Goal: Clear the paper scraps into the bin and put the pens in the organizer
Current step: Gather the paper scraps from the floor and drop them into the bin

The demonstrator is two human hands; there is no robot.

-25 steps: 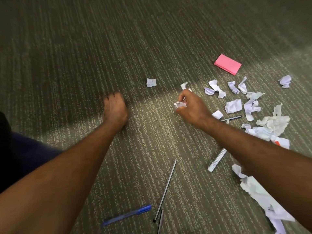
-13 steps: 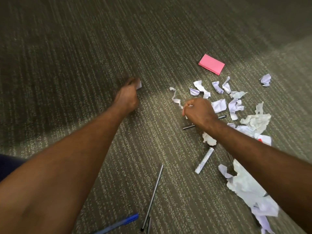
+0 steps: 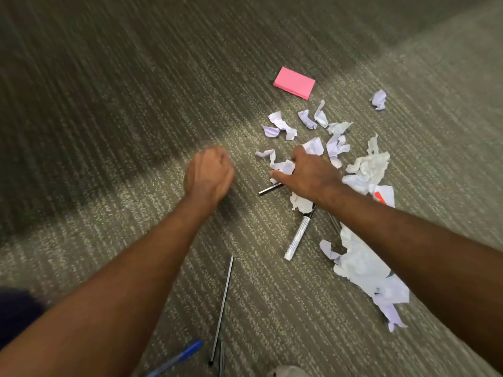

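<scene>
White and pale lilac paper scraps (image 3: 281,126) lie scattered on the carpet at right, with a bigger crumpled heap (image 3: 367,164) and a long torn sheet (image 3: 362,265) nearer me. My right hand (image 3: 313,176) lies on the scraps, its fingers curled round a crumpled piece (image 3: 285,167), thumb out to the left. My left hand (image 3: 209,172) is a closed fist just left of it; what it holds is hidden. Around them lie a white marker (image 3: 298,236), a thin dark pen (image 3: 223,308), a blue pen (image 3: 177,357) and a dark pen (image 3: 268,189) half under my right hand.
A pink sticky-note pad (image 3: 294,82) lies beyond the scraps, and a lone scrap (image 3: 379,99) sits far right. Grey striped carpet runs to the left and back. Dark blue cloth (image 3: 13,317) shows at the lower left edge. No bin or organizer is in view.
My left hand reached to the lone square scrap, closed on it and drew back toward the right hand; that scrap is gone from the carpet. My right hand moved right onto the scraps.
</scene>
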